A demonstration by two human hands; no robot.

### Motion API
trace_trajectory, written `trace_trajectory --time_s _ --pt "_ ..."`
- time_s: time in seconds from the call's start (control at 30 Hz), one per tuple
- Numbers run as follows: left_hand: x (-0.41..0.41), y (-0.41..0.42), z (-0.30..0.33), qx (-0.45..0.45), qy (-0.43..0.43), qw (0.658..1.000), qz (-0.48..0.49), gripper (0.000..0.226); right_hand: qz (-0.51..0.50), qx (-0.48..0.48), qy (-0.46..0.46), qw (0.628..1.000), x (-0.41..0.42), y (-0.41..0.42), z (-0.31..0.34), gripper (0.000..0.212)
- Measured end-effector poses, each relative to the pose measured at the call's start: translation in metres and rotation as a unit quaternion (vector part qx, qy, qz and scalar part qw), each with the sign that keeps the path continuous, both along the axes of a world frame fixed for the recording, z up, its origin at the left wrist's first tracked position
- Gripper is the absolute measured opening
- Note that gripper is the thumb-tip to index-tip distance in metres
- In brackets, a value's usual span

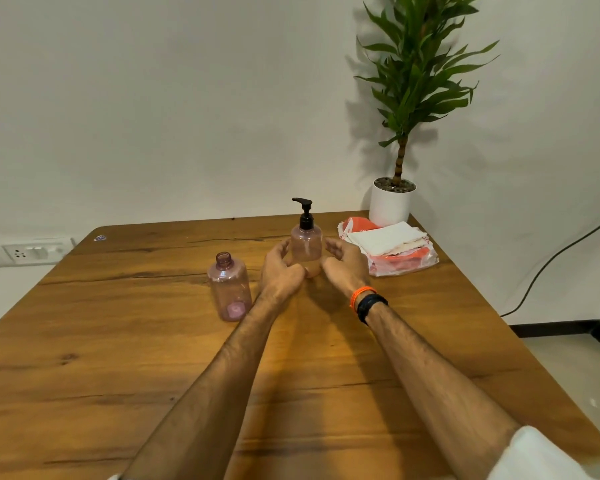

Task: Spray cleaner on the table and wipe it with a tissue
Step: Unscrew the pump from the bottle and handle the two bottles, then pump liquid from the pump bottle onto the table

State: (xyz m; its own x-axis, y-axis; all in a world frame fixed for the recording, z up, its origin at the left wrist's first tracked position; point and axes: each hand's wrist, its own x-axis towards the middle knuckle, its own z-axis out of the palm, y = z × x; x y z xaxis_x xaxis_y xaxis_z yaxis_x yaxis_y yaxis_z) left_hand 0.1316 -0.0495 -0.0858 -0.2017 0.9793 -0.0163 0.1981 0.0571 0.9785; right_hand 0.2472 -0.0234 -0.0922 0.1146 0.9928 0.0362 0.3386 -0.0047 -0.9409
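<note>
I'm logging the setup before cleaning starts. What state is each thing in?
Pump bottle: upright, pump cap on, between both hands.
Second bottle: upright, uncapped.
Tissue stack: piled on its opened wrapper, untouched.
Left hand: fingers curled beside the pump bottle.
Right hand: fingers relaxed, open, beside it.
Potted plant: upright at the table corner.

a plain white wall (153,98) behind the wooden desk (118,358); a leafy potted plant (416,81) at its far right corner; a socket panel (32,252) low left; a black cable (551,261) trailing toward pale floor (568,348).
</note>
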Motion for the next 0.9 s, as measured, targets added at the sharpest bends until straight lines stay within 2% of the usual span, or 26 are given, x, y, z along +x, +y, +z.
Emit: trace_trajectory --time_s 0.13,0.33,0.43,0.53,0.6,0.77,0.9 --pt "0.001 -0.021 0.004 0.033 0.028 0.998 0.038 0.067 -0.049 0.061 0.015 0.997 0.002 -0.016 -0.001 0.029" --pt "-0.016 -0.065 0.008 0.122 0.008 0.985 0.123 0.037 0.006 0.086 0.007 0.996 -0.012 -0.043 0.0 0.022" --pt "-0.035 -0.087 0.011 0.159 0.004 0.971 0.177 0.031 0.033 0.094 -0.001 0.995 -0.026 -0.051 -0.004 0.022" --pt "-0.061 -0.099 0.008 0.167 -0.004 0.957 0.238 0.034 0.056 0.095 -0.016 0.994 -0.042 -0.055 -0.009 0.025" --pt "-0.08 -0.098 0.002 0.135 -0.016 0.957 0.255 0.043 0.069 0.09 -0.018 0.993 -0.052 -0.056 -0.012 0.026" --pt "-0.107 -0.082 -0.014 0.019 0.002 0.982 0.187 0.068 0.108 0.065 -0.054 0.991 -0.075 -0.051 -0.013 0.042" --pt "-0.108 -0.073 -0.019 -0.014 0.011 0.99 0.143 0.074 0.138 0.056 -0.073 0.986 -0.09 -0.046 -0.017 0.054"
